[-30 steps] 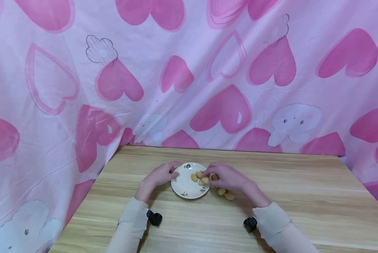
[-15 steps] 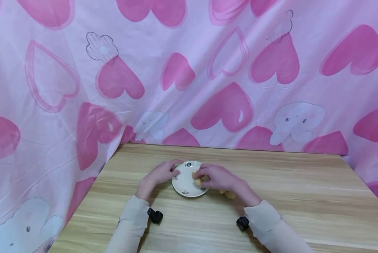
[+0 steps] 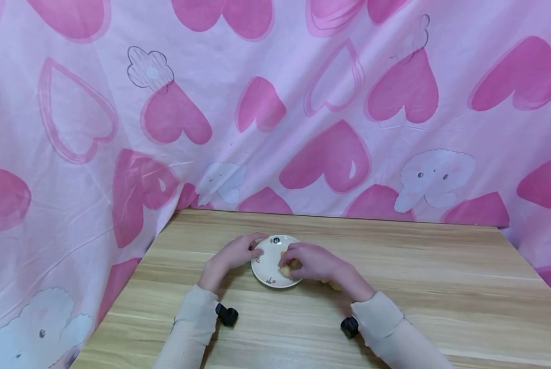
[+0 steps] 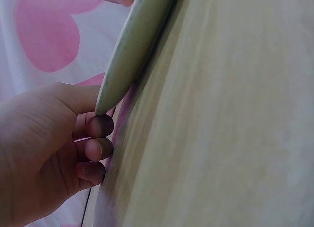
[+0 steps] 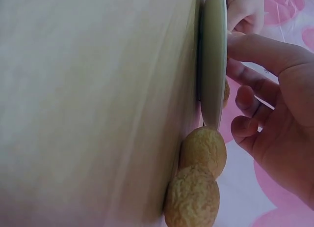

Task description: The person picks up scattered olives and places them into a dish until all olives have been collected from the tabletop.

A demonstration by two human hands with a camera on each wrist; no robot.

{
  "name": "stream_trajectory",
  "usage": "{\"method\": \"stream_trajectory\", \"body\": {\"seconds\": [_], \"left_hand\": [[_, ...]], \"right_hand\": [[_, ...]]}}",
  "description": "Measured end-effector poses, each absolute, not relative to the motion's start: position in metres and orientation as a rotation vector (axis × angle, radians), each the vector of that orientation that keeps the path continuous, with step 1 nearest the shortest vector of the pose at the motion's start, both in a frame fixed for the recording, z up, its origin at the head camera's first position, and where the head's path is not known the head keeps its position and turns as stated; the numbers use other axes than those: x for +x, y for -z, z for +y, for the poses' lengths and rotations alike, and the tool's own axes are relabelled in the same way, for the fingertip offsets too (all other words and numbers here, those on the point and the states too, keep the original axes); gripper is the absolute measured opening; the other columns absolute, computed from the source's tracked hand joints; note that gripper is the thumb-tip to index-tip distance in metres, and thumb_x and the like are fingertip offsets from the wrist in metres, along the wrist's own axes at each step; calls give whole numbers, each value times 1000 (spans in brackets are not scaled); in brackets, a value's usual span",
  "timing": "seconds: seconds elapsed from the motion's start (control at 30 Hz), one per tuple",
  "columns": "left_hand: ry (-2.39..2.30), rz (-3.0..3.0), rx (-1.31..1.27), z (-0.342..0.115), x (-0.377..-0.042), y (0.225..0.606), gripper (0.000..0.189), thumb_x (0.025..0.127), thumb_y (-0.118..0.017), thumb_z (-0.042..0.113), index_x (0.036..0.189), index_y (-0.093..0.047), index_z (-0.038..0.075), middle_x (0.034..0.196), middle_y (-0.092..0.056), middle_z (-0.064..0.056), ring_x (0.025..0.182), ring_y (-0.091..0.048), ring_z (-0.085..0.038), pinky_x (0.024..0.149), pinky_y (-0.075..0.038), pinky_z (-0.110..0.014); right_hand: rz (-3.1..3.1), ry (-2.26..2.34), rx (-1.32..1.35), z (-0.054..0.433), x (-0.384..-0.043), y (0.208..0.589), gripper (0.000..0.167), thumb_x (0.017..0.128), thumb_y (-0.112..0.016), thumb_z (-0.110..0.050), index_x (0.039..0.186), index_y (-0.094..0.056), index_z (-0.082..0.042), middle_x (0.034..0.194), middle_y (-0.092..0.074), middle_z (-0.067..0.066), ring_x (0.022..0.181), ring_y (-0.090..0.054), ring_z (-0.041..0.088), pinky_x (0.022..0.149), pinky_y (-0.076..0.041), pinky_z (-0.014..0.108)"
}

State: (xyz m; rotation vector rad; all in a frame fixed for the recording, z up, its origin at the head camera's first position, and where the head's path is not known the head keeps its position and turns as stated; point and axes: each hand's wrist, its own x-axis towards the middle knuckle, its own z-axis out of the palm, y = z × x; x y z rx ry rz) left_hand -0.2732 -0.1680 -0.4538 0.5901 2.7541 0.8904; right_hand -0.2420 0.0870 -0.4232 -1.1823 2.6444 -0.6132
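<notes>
overhead, left grip [image 3: 235, 253] pinching plate [image 3: 266, 260], right grip [image 3: 313, 263] pinching lump [image 3: 286, 271], plate's underside [image 4: 131, 52] wrist-side only

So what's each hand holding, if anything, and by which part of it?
The left hand pinches the plate by its left rim. The right hand is at a tan piece over the plate; whether it grips it can't be told.
</notes>
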Motion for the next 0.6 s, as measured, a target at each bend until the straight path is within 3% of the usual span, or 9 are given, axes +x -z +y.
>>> {"method": "stream_trajectory", "body": {"seconds": [0.17, 0.4, 0.6], "left_hand": [[-900, 2751, 581, -168, -273, 454, 50, 97, -64, 24, 145, -52, 18, 74, -53, 0, 63, -46, -13, 60, -39, -29], [-907, 2753, 570, -168, -273, 454, 50, 96, -64, 25, 145, -52, 20, 74, -54, 1, 63, -46, -13, 60, -39, -29], [-905, 2763, 596, -168, -273, 455, 51, 96, -65, 24, 145, -52, 18, 74, -54, 0, 64, -46, -14, 61, -40, -31]], "right_hand": [[2636, 635, -1153, 89, -243, 423, 24, 85, -72, -13, 107, -75, -22, 108, -63, -13, 101, -59, 7, 94, -48, 30], [2656, 691, -1141, 98, -236, 415, 19, 89, -71, -17, 107, -74, -20, 107, -65, -7, 98, -61, 16, 90, -49, 33], [2707, 738, -1102, 110, -231, 415, 18, 90, -72, -21, 108, -74, -19, 106, -66, -5, 93, -63, 16, 85, -50, 33]]}}
